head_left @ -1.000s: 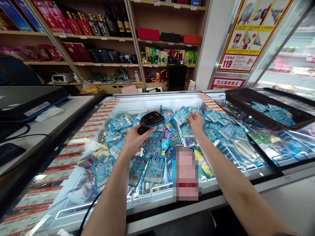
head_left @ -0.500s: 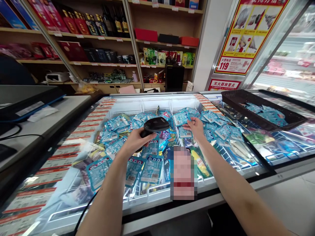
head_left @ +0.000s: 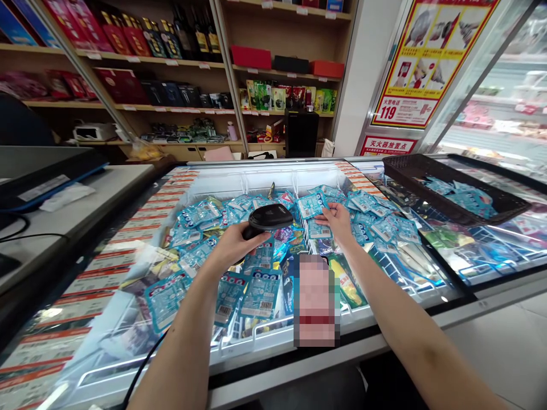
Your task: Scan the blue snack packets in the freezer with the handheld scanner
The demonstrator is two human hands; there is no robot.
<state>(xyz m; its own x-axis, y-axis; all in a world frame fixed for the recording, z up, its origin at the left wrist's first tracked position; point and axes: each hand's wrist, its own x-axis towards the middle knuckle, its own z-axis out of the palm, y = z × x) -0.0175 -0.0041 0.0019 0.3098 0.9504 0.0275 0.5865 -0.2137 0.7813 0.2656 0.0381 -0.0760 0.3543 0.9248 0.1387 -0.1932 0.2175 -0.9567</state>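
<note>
My left hand [head_left: 233, 245] is wrapped round the handle of a black barcode scanner [head_left: 270, 216], whose head points right, above the blue packets. With the fingers of my right hand [head_left: 338, 223] I pinch the edge of a blue plastic packet [head_left: 311, 205] at the middle back. Below that hand lies another packet [head_left: 319, 229] with a barcode showing. Many more such packets are spread to the left, such as a barcoded packet [head_left: 261, 293] near the front. Others lie to the right, including a packet [head_left: 384, 228] in an overlapping group.
A glass-topped chest freezer [head_left: 273, 356] bears the packets. A dark basket [head_left: 508, 213] with more blue packets stands at the right. A pixelated upright rectangle [head_left: 317, 302] is at the front edge. The scanner's cable [head_left: 143, 367] runs down beside my left forearm. A counter [head_left: 115, 188] is at left.
The view has shifted slightly, so most things sit a little further left. Both hands keep the same holds, and the packet has barely moved.
</note>
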